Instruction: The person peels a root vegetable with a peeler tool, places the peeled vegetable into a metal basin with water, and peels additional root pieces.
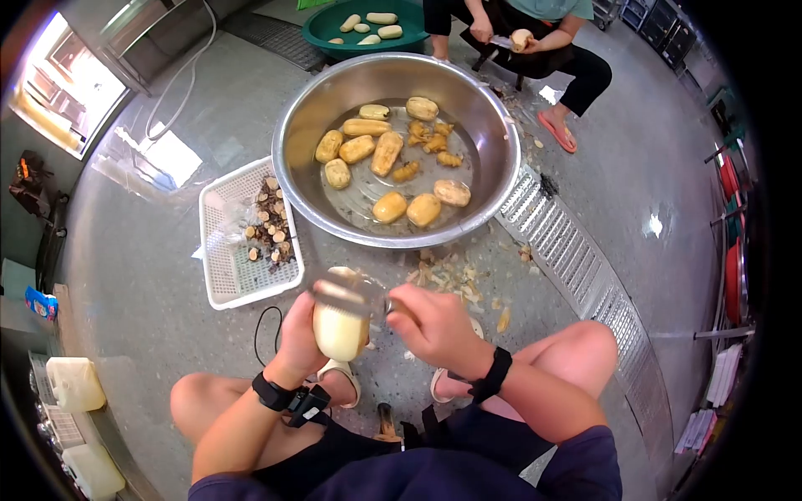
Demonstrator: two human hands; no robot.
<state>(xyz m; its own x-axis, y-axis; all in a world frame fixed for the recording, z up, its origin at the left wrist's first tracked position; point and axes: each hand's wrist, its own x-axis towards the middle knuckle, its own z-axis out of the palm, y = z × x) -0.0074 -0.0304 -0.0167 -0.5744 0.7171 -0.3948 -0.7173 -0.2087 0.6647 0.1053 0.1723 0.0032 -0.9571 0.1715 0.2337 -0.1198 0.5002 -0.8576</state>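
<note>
My left hand (299,336) is wrapped round the left side of a pale, peeled root vegetable (340,332), held upright above the floor. Some tan skin shows on its right edge. My right hand (426,321) is closed on the handle of a wide-bladed knife (344,299), whose blurred blade lies across the upper part of the vegetable. Beyond my hands stands a large metal basin (288,179) with shallow water, several yellow-brown roots and some knobbly ginger-like pieces (430,138).
Left of the basin is a white basket (211,250) with dark trimmings. Peelings (455,280) litter the floor beside a metal drain grate (576,242). Behind the basin, a green tub (317,37) holds pale roots, and a seated person (543,63) holds a blade and a root.
</note>
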